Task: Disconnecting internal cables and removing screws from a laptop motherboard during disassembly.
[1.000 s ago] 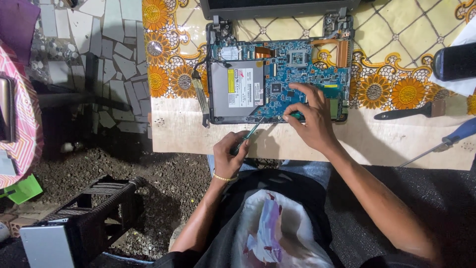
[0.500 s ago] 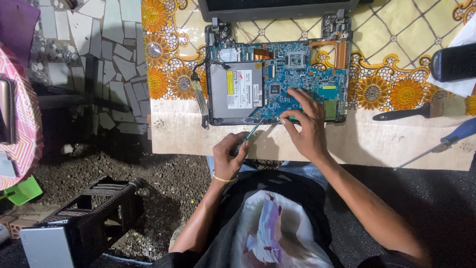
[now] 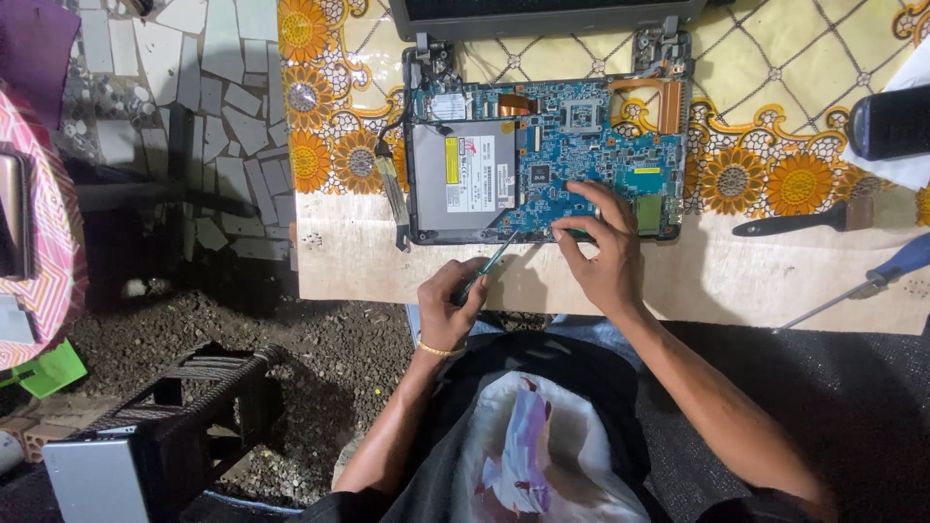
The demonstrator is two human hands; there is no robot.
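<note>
My right hand (image 3: 605,254) has slid left along the blue board (image 3: 591,145), fingers spread on its edge, while my left hand (image 3: 453,302) pinches the small screwdriver (image 3: 492,263) at a front screw, which I judge next needs steady turning.

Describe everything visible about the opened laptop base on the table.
The opened laptop base lies flat on the flowered tablecloth, its cover off. A blue circuit board fills most of it, with a grey metal drive at its left and copper piping at upper right. The right hand rests on its front edge; the left hand points a small screwdriver at that edge.
</note>
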